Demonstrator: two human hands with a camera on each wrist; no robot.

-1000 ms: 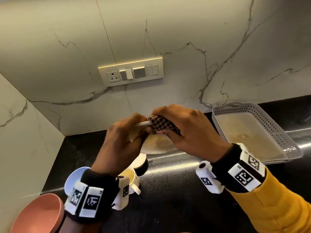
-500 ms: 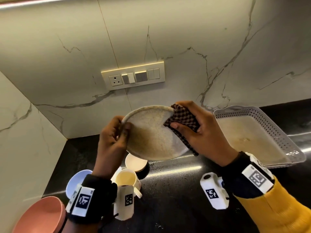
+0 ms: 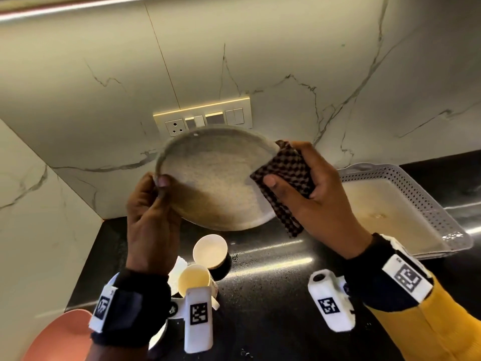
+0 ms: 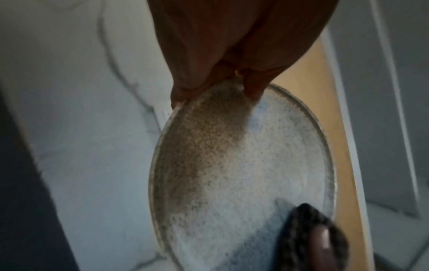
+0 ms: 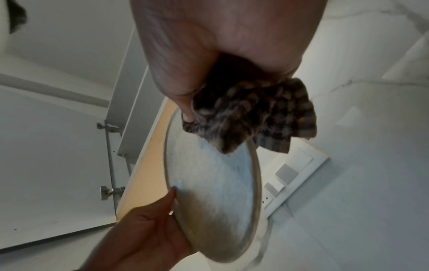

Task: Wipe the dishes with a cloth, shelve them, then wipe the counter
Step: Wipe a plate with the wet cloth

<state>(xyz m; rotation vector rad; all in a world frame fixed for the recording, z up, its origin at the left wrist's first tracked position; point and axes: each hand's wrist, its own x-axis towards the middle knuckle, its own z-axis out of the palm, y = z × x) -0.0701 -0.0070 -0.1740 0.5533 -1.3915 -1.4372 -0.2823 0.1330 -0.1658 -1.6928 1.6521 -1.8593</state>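
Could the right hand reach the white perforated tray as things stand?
Probably yes. The tray sits on the counter just beside the right hand with nothing between them, though that hand holds the checkered cloth against the plate.

My head camera looks down at the counter (image 3: 260, 321) from above. Both wrist cameras sit close, looking along my fingers, sharing the plate (image 4: 243, 174) mid-frame with it.
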